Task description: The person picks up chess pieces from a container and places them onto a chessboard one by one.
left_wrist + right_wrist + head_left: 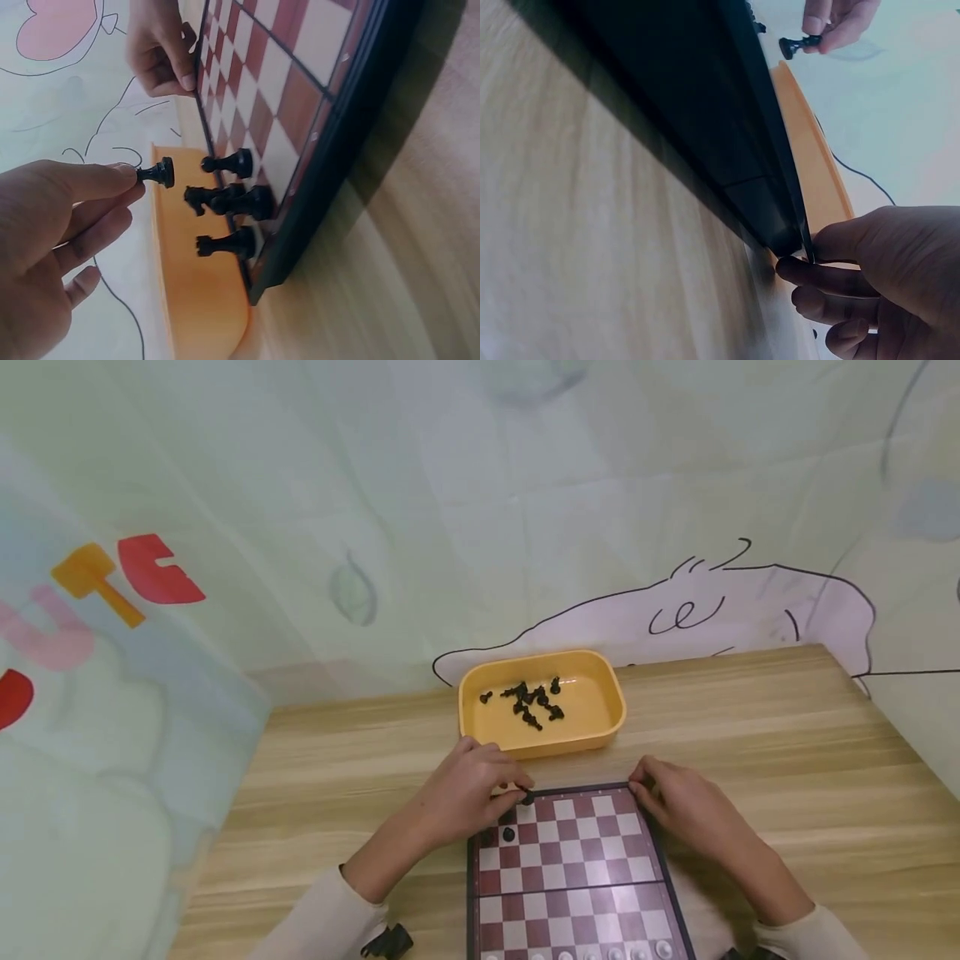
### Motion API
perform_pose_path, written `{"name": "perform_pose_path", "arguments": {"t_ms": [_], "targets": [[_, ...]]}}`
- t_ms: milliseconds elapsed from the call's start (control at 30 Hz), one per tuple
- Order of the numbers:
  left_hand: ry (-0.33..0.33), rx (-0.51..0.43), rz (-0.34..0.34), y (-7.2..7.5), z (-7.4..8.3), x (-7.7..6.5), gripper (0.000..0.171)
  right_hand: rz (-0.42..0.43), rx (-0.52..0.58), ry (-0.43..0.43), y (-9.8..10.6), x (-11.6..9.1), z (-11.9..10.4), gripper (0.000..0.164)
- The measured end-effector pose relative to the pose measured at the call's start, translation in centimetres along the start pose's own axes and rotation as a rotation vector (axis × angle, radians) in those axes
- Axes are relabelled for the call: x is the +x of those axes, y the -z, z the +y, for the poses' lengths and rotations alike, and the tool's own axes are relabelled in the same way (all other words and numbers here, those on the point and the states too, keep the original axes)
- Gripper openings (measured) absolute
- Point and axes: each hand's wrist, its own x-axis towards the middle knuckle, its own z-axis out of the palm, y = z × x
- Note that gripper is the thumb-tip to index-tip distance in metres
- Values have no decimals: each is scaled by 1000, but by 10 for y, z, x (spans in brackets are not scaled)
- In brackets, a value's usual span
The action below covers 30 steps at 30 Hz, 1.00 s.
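My left hand (472,789) pinches a black chess piece (159,172) between thumb and fingertips, its base pointing down toward the board; the fingers cover its top. It is above the far edge of the chessboard (570,853). Near the board's far left corner stand a black rook (229,242), a black knight (199,199) and two black pawns, one of them (229,163) on a square closer to the held piece. At the far right corner, my right hand (678,797) grips the board's dark rim between thumb and index finger.
Behind the board sits a yellow tray (618,714) with several black chess pieces (528,697) lying in it. White chess pieces (615,955) line the near side of the board. A printed cloth (390,527) hangs behind the wooden table (780,735).
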Motion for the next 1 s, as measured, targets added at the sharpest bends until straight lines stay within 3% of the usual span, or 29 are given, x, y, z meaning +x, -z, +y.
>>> {"name": "perform_pose_path", "arguments": {"t_ms": [400, 1000], "targets": [[31, -5, -75, -17, -2, -3, 10, -18, 13, -21, -2, 0, 0, 6], [2, 1, -94, -20, -4, -2, 11, -25, 29, -41, 0, 1, -1, 6]]}}
